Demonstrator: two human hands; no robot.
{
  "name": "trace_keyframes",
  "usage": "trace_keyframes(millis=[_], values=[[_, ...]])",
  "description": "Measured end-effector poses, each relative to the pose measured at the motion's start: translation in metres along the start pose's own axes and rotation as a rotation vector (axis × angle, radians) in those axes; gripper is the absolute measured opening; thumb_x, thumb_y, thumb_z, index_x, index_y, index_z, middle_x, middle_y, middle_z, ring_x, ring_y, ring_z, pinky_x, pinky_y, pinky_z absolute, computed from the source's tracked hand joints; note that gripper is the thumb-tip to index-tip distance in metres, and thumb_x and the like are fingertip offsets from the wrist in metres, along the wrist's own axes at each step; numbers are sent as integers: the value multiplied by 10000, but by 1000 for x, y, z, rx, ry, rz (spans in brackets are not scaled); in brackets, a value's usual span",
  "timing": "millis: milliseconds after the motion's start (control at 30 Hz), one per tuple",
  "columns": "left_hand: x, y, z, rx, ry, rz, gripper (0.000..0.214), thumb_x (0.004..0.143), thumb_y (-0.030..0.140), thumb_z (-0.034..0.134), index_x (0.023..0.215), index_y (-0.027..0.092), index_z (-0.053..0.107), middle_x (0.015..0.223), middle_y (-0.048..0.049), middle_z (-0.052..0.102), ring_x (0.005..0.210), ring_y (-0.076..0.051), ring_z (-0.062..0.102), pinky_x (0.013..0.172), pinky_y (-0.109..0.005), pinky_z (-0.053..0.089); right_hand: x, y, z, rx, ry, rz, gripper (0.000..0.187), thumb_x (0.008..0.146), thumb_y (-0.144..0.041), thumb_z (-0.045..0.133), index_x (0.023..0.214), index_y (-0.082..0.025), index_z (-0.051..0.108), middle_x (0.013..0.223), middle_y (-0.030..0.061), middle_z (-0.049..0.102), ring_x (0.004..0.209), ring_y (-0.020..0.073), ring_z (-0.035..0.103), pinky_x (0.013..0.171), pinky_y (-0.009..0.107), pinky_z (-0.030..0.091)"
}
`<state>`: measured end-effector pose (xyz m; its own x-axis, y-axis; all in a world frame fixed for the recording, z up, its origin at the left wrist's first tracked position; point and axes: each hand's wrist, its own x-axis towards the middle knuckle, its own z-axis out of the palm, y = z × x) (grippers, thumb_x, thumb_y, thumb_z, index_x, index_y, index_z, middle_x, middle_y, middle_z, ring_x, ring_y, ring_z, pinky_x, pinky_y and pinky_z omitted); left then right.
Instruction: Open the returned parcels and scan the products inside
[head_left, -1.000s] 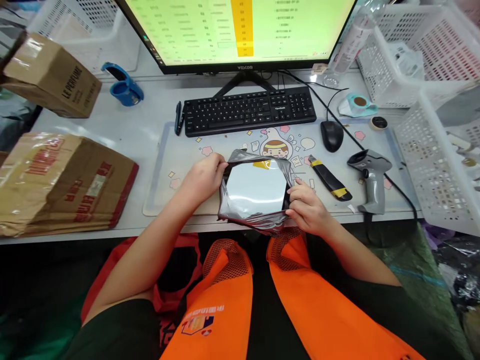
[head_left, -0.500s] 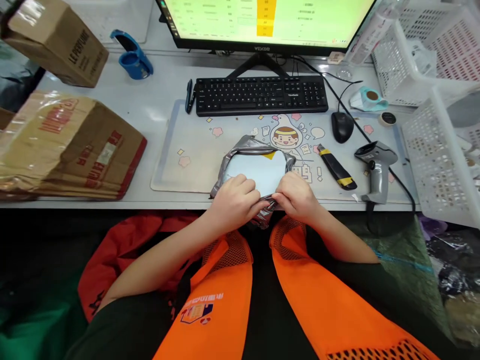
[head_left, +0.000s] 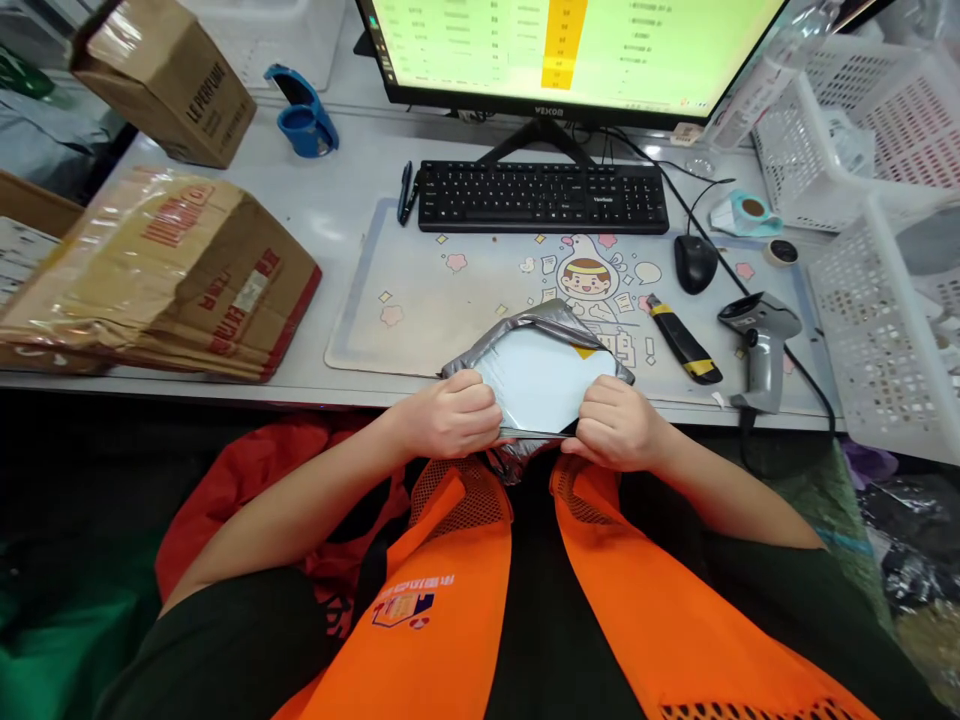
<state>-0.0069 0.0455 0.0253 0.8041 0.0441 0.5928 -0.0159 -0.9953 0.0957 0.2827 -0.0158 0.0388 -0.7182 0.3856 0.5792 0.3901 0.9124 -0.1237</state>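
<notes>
A grey plastic mailing bag (head_left: pixel 517 322) is torn open at the desk's front edge. Inside its opening shows a flat, pale blue-white item (head_left: pixel 536 375) with a yellow corner; its kind I cannot make out. My left hand (head_left: pixel 456 415) is closed in a fist on the bag's near left edge. On the near right edge, my right hand (head_left: pixel 616 422) grips the same bag, fingers curled. The near edge of the plastic is pulled taut between both hands, and crumpled film hangs below it.
A box cutter (head_left: pixel 684 340) and a barcode scanner (head_left: pixel 762 350) lie on the desk mat to the right, near the mouse (head_left: pixel 695 263). Behind are a keyboard (head_left: pixel 544 197) and monitor (head_left: pixel 555 110). Cardboard boxes (head_left: pixel 225 270) stand left, white baskets (head_left: pixel 862 310) right.
My hands have moved apart and lower, stretching the bag's near edge between them. More of the pale item shows. The camera view has shifted slightly.
</notes>
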Motion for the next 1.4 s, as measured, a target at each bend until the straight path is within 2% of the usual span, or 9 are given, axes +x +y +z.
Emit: trace_keyframes(millis=[233, 367, 467, 633, 767, 933, 1100, 1267, 1400], values=[[-23, -12, -33, 226, 239, -221, 368, 1009, 134, 599, 694, 218, 428, 643, 17, 455, 664, -165, 444, 649, -357, 362, -9, 18, -11, -38, 137, 117, 423, 1065, -181, 496, 657, -242, 401, 605, -17, 397, 627, 181, 341, 635, 364, 253], [-16, -2, -13, 238, 147, -393, 298, 1000, 193, 624, 736, 213, 486, 746, -17, 601, 777, -188, 542, 752, -370, 459, 1, 14, 8, -35, 80, 160, 398, 1042, -198, 529, 661, -236, 419, 612, -18, 443, 625, 168, 388, 649, 353, 306], [-15, 15, 5, 184, 194, -532, 47, 981, 185, 609, 938, 204, 612, 988, -67, 717, 985, -222, 644, 902, -401, 512, 13, 1, 15, -29, -42, 284, 185, 998, -175, 535, 828, -201, 602, 723, 15, 564, 704, 185, 500, 702, 350, 388], [-31, 39, 6, -28, 25, -627, 410, 931, 106, 561, 1309, 253, 624, 1449, -106, 683, 1474, -297, 548, 1309, -630, 292, 21, -24, 7, 32, -206, 284, 398, 908, -79, 553, 1261, -212, 681, 1318, 131, 666, 1183, 273, 613, 1009, 422, 502], [-46, 39, 7, -134, -23, -729, 431, 975, 259, 680, 1401, 264, 620, 1591, -142, 583, 1612, -359, 388, 1323, -713, 246, 14, -39, 11, -23, -265, 263, 408, 917, -138, 605, 1307, -227, 683, 1530, 146, 593, 1431, 352, 524, 1160, 558, 455], [-56, 23, 25, -154, 96, -726, 629, 910, 420, 830, 1471, 240, 611, 1651, -204, 502, 1626, -374, 365, 1299, -614, 389, 1, -52, 37, -200, -199, 312, 477, 926, -147, 640, 1396, -227, 659, 1557, 175, 595, 1462, 401, 531, 1159, 638, 448], [-54, 12, 37, -220, 159, -951, 852, 835, 319, 882, 1588, 225, 495, 1756, -246, 300, 1615, -389, 389, 1293, -598, 406, -13, -55, 66, -334, -121, 396, 691, 901, -143, 680, 1567, -246, 528, 1672, 196, 470, 1537, 424, 454, 1208, 651, 402], [-44, 8, 34, -329, 152, -1012, 987, 732, 83, 748, 1652, 194, 410, 1634, -207, 510, 1540, -362, 500, 1302, -593, 394, -28, -46, 90, -406, 91, 380, 1051, 853, -108, 710, 1740, -321, 189, 1791, 192, 219, 1627, 447, 291, 1241, 751, 332], [-21, 8, 17, -372, 300, -957, 923, 744, 64, 594, 1646, 189, 442, 1630, -163, 526, 1524, -320, 514, 1305, -532, 405, -24, -30, 82, -384, 318, 350, 1219, 866, -184, 767, 1752, -341, -55, 1816, 199, 31, 1622, 498, 261, 1167, 840, 372]])
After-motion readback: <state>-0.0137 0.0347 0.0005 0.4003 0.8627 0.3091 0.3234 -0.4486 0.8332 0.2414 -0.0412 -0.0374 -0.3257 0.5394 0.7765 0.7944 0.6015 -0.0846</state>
